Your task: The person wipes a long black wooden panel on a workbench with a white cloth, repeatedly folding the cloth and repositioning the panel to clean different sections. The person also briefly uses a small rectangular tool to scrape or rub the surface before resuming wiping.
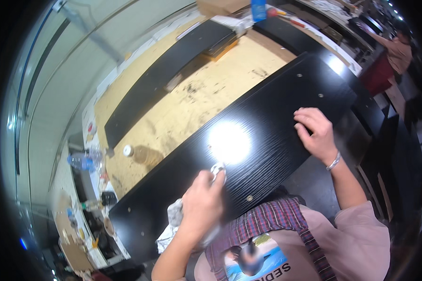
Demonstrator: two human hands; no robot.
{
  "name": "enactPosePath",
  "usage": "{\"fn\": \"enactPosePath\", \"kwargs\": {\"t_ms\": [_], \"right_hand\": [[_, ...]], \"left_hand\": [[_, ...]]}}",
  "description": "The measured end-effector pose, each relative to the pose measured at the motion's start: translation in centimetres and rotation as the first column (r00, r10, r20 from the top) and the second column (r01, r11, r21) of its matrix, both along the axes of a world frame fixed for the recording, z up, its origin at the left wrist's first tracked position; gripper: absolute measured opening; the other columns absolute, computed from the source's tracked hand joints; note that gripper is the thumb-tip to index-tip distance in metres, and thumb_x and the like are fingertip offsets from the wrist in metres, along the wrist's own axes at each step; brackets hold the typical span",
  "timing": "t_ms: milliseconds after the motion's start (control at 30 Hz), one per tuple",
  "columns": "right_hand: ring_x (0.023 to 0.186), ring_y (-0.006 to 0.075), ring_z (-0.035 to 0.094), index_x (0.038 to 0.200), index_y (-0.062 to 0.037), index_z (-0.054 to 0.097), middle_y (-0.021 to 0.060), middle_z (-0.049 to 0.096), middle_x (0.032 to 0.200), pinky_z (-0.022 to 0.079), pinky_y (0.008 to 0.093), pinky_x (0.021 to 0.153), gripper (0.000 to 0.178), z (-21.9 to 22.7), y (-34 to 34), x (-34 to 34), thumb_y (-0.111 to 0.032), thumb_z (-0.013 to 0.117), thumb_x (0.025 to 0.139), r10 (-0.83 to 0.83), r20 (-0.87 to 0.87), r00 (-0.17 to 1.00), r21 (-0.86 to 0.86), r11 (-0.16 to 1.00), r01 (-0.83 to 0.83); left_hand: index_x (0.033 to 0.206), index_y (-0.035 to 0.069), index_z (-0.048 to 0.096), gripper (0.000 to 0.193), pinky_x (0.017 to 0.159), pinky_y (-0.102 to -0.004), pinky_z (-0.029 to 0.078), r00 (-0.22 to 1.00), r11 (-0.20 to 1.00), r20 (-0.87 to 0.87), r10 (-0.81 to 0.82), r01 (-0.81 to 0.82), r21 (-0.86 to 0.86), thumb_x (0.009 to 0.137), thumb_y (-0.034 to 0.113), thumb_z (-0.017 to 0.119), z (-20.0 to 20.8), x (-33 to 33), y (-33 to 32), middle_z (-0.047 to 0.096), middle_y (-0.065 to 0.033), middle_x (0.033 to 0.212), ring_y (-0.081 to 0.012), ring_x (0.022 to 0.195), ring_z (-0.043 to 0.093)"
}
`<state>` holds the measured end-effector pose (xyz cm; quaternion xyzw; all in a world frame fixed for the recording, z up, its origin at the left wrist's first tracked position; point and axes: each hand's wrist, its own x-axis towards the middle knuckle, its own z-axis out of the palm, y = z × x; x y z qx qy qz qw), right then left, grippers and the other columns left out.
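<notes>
A long black wood-grain board (267,117) lies slantwise in front of me, with small round metal fittings set in its surface. My left hand (204,199) is closed around a white rag (175,213) and presses it on the board. A crumpled end of the rag shows past my fingertips, beside the bright glare of a lamp. My right hand (316,130) rests near the board's right part, fingers loosely bent and apart, holding nothing. Beyond the board's far edge is a clear bottle (146,155) of yellowish liquid with a white cap.
Farther off, a second black board (169,63) rests on the stained yellowish worktop (197,100). Another dark board (286,35) lies at the far right. A plastic water bottle (84,161) lies at the left among small items. A co-worker (398,54) stands at the upper right.
</notes>
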<state>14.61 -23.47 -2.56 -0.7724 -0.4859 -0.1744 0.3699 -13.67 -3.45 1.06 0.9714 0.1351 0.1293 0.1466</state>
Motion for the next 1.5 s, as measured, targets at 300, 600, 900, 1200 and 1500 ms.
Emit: {"fn": "enactPosePath", "kwargs": {"t_ms": [300, 600, 900, 1200, 1500], "right_hand": [[0.107, 0.033, 0.072, 0.096, 0.0013, 0.073, 0.0155, 0.074, 0.109, 0.056, 0.0463, 0.094, 0.025, -2.7, -5.5, -5.1, 0.005, 0.074, 0.071, 0.09, -0.051, 0.995, 0.166, 0.983, -0.081], [0.1, 0.0281, 0.073, 0.094, -0.002, 0.074, 0.0109, 0.075, 0.106, 0.058, 0.0424, 0.089, 0.024, -3.1, -5.6, -3.8, -0.001, 0.071, 0.071, 0.187, -0.115, 0.976, 0.222, 0.962, -0.158], [0.105, 0.0273, 0.068, 0.106, -0.0059, 0.073, 0.0103, 0.07, 0.121, 0.051, 0.0405, 0.097, 0.03, -6.9, -6.1, -3.2, -0.009, 0.074, 0.076, 0.277, -0.066, 0.958, 0.272, 0.929, -0.25], [0.098, 0.0191, 0.065, 0.091, -0.0111, 0.071, 0.0011, 0.068, 0.101, 0.048, 0.0381, 0.1, 0.014, -7.9, -5.9, -2.2, -0.018, 0.075, 0.08, 0.346, 0.047, 0.937, 0.17, 0.922, -0.349], [0.091, 0.0289, 0.063, 0.097, -0.0016, 0.065, 0.0105, 0.061, 0.099, 0.053, 0.0397, 0.082, 0.018, -8.1, -5.4, -2.0, -0.019, 0.063, 0.092, 0.426, 0.055, 0.903, 0.28, 0.861, -0.424]], "left_hand": [[0.122, 0.008, 0.069, 0.049, 0.075, -0.0423, 0.056, 0.875, 0.88, 0.093, -0.474, 0.471, 0.057, 0.076, -0.004, 0.06, -1.0, 18.2, -3.2, 0.061, -0.013, 0.107, -0.0321, 0.095, 0.064], [0.117, 0.007, 0.072, 0.041, 0.083, -0.0394, 0.048, 0.795, 0.824, 0.215, -0.567, 0.545, 0.155, 0.078, 0.0, 0.061, -2.1, 34.0, -7.3, 0.062, -0.0111, 0.107, -0.0287, 0.099, 0.06], [0.13, 0.011, 0.066, 0.042, 0.111, -0.0571, 0.038, 0.699, 0.708, 0.118, -0.705, 0.701, 0.08, 0.088, 0.009, 0.064, -1.9, 32.4, -9.8, 0.06, -0.012, 0.13, -0.0309, 0.131, 0.053], [0.128, 0.007, 0.068, 0.036, 0.115, -0.0518, 0.04, 0.936, 0.945, 0.202, -0.29, 0.313, -0.094, 0.097, 0.003, 0.05, -4.2, 46.6, -3.6, 0.063, -0.0128, 0.14, -0.0327, 0.129, 0.06], [0.135, 0.006, 0.063, 0.037, 0.119, -0.0603, 0.03, 0.932, 0.934, 0.093, -0.352, 0.342, 0.108, 0.1, 0.007, 0.052, -3.9, 45.1, -5.3, 0.056, -0.0126, 0.149, -0.0325, 0.136, 0.054]]}}
